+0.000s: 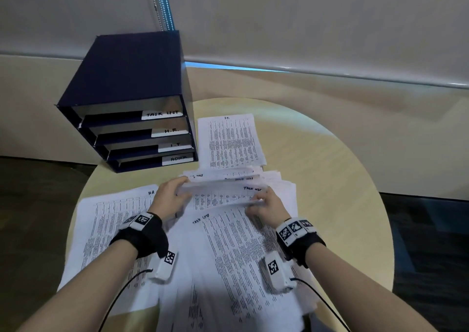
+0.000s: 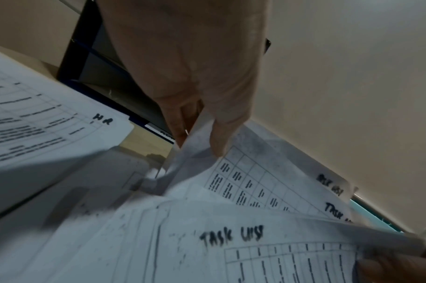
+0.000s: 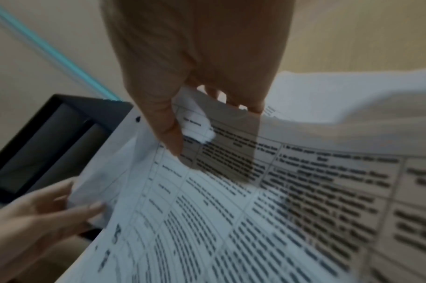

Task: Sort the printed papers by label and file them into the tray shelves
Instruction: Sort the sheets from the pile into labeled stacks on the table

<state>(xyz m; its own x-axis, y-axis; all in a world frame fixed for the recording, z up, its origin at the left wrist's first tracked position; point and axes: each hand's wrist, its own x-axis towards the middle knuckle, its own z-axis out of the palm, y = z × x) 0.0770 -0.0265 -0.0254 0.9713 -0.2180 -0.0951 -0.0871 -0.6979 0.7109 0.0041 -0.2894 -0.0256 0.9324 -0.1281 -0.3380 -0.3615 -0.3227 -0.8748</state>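
Fingers (image 2: 218, 137) of left hand (image 1: 169, 196) pinching left edge of raised sheets (image 1: 223, 192); right hand (image 1: 266, 206) pinching right edge. Held just above loose pile (image 1: 279, 187) at table (image 1: 342, 179) centre. Marked "TASK LIST". HR stack (image 1: 111, 220) at near left, IT stack (image 1: 228, 141) at far right beside tray (image 1: 132, 98). Judged light, limp, slippery between leaves, easily creased. Best gripped at both side edges, kept level, squared before insertion into top shelf.

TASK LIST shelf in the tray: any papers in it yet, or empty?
Looks empty. In the head view the top shelf behind the TASK LIST label shows only bare grey floor; its back is hidden.
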